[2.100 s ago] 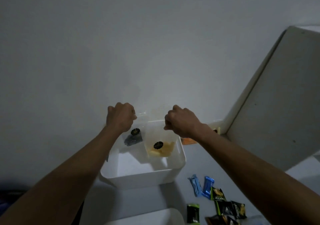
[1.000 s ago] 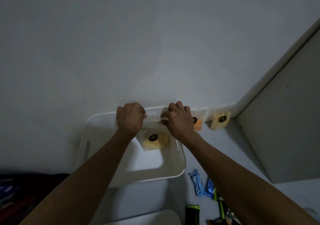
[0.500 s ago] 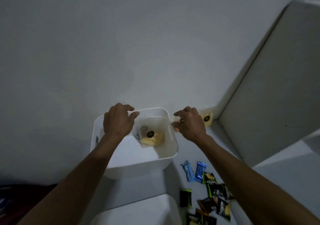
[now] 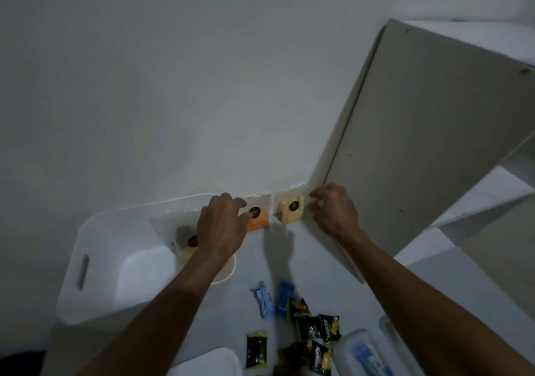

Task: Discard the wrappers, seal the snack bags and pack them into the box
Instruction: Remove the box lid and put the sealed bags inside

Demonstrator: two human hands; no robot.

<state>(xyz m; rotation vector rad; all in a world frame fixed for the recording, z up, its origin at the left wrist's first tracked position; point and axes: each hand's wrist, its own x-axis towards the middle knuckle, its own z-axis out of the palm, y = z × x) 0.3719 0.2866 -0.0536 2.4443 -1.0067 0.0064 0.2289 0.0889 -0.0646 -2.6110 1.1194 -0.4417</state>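
A white box (image 4: 95,245) stands at the left against the wall. Inside it leans a clear bag of yellow snack (image 4: 183,238), partly hidden by my left hand (image 4: 221,228). That hand reaches over the box's right rim, thumb and fingers at the left edge of an orange snack bag (image 4: 259,223) standing against the wall; whether they pinch it is unclear. A pale yellow snack bag (image 4: 292,212) stands just right of it. My right hand (image 4: 333,213) hovers at that bag's right side, fingers loosely curled, holding nothing.
Blue wrappers (image 4: 272,300) and several black-and-green wrappers (image 4: 315,326) lie on the table near me. A clear lidded container (image 4: 364,352) sits at the bottom right, a white lid (image 4: 208,364) at the bottom. A beige panel (image 4: 419,144) rises on the right.
The yellow bag was sealed and dropped into the box, and both hands let go. They have since moved right toward the two bags at the wall.
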